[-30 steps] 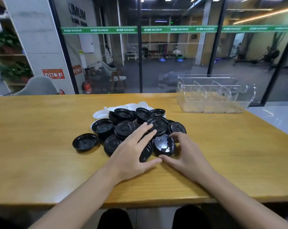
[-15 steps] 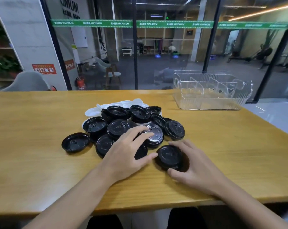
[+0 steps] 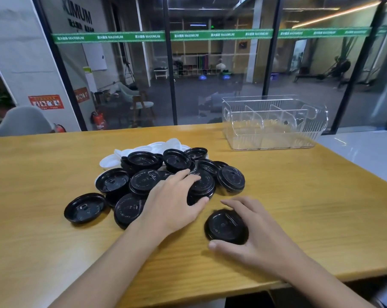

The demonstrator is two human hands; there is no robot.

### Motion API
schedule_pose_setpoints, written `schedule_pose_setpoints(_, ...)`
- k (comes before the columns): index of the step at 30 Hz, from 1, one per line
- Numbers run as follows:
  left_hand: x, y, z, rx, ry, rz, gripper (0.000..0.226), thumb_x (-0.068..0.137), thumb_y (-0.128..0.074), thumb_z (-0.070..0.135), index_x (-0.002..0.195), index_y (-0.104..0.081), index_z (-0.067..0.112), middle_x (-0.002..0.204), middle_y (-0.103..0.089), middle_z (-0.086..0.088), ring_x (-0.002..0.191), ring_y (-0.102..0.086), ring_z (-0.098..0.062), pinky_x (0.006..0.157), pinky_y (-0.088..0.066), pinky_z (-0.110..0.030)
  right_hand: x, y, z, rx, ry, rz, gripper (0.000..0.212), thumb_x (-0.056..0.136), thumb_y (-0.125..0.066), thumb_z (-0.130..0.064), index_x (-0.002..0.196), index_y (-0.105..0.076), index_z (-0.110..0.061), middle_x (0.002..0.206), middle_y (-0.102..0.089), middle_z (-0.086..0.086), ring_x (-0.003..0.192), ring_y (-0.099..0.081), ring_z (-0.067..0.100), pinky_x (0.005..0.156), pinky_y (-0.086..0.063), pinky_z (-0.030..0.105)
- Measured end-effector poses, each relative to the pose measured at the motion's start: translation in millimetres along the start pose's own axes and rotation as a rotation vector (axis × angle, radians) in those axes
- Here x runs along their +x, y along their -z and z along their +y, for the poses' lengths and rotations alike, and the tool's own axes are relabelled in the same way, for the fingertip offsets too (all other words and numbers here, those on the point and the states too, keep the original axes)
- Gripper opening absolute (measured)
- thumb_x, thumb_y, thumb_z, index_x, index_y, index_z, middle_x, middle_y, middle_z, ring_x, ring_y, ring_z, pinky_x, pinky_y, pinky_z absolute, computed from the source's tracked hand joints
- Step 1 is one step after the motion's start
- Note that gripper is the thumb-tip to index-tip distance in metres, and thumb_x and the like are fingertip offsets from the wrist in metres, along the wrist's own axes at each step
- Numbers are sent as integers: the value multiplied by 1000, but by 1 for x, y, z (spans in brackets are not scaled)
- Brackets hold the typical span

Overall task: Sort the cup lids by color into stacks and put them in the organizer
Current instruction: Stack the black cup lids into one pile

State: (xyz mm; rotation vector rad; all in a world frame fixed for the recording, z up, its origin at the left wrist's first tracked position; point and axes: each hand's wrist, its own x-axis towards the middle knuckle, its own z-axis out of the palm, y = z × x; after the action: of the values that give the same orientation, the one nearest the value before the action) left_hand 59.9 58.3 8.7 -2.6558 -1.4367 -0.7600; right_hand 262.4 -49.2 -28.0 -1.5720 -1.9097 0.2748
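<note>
Right hand (image 3: 261, 236) has dragged one black lid (image 3: 226, 226) out of the pile of black lids (image 3: 143, 181) toward the near edge of the table (image 3: 321, 207). A second ago that lid sat against the pile's near rim; now it's clear of the pile with bare wood between. Lid is slightly blurred, flat on the table, at about 9 o'clock from the right palm. Grip: thumb on the lid's 6 o'clock rim, fingers curved round its 1 o'clock side, so a half-closed pinch on the rim. Left hand (image 3: 172, 201) has barely shifted. It lies palm down on the pile's near side, fingers nearly straight across a lid top, thumb touching a lower lid's rim, nothing grasped. Pile is at 11 o'clock from the pulled lid. White lids (image 3: 143, 146) peek out at the pile's 12 o'clock edge. One stray lid (image 3: 84, 208) lies at 9 o'clock of the left hand, just beside the pile. Organizer (image 3: 272, 130), clear plastic with dividers, stands at 1 o'clock from the pile, well apart.
</note>
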Motion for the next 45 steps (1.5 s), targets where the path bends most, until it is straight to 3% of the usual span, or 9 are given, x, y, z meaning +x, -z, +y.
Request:
schedule_pose_setpoints(4,11,2,0,-43,43,-30,53,92,-67,61,139,-60,38,157,-49,17,143,-48,-9,111,-41,-31,1,-2,-2,-72,-23,29,92,69,-60,-93,141,-52,-35,125,-44,-29,127,-39,-5,105,-35,12)
schedule_pose_setpoints(7,16,1,-1,-87,44,-28,46,90,-71,54,131,-63,35,137,-62,19,128,-58,-10,102,-50,-32,1,-1,-1,-56,-17,23,79,75,-64,-77,139,-55,-32,121,-48,-33,123,-44,-5,102,-31,5)
schedule_pose_setpoints(11,14,-3,-3,-188,39,6,53,87,-77,51,135,-61,35,129,-60,18,119,-60,-9,98,-52,-32,2,4,-3,28,1,-66,81,74,-61,-59,150,-44,-38,137,-44,-37,132,-39,-15,109,-30,7)
schedule_pose_setpoints(16,2,-1,-9,-322,-6,62,81,79,-78,61,149,-55,29,123,-47,21,109,-56,0,97,-48,-19,2,-1,0,-14,-56,17,95,67,-68,-86,145,-42,-39,132,-43,-31,130,-43,-5,108,-38,16)
schedule_pose_setpoints(19,-7,1,-12,-394,-36,79,77,71,-72,70,137,-64,31,116,-47,22,105,-59,2,94,-49,-18,4,-4,3,-71,-71,60,91,65,-65,-91,134,-51,-33,118,-47,-27,120,-46,-1,103,-42,17)
schedule_pose_setpoints(22,-10,1,-13,-452,-65,91,71,70,-75,70,127,-68,29,115,-55,23,107,-61,4,92,-50,-17,7,-2,5,-12,-55,23,81,69,-73,-75,136,-52,-35,124,-51,-30,120,-49,-6,103,-37,9)
schedule_pose_setpoints(30,-12,3,-10,-482,-107,8,75,66,-79,77,129,-69,39,110,-65,27,104,-60,7,91,-48,-15,23,21,17,258,35,-219,91,83,-87,-14,156,-37,-34,150,-56,-18,140,-53,4,118,-41,28)
schedule_pose_setpoints(37,-16,-3,7,-271,-161,-50,79,64,-66,91,123,-69,39,108,-67,24,99,-53,6,97,-40,-24,16,8,17,106,25,-69,111,64,-93,-63,157,-36,-42,139,-56,-28,133,-51,-9,112,-39,15)
schedule_pose_setpoints(45,-16,-3,-1,-241,-215,-145,84,68,-59,90,137,-63,42,118,-63,27,113,-48,7,109,-29,-31,18,9,21,195,38,-38,96,71,-94,-47,153,-46,-37,134,-65,-25,127,-60,-5,106,-46,13)
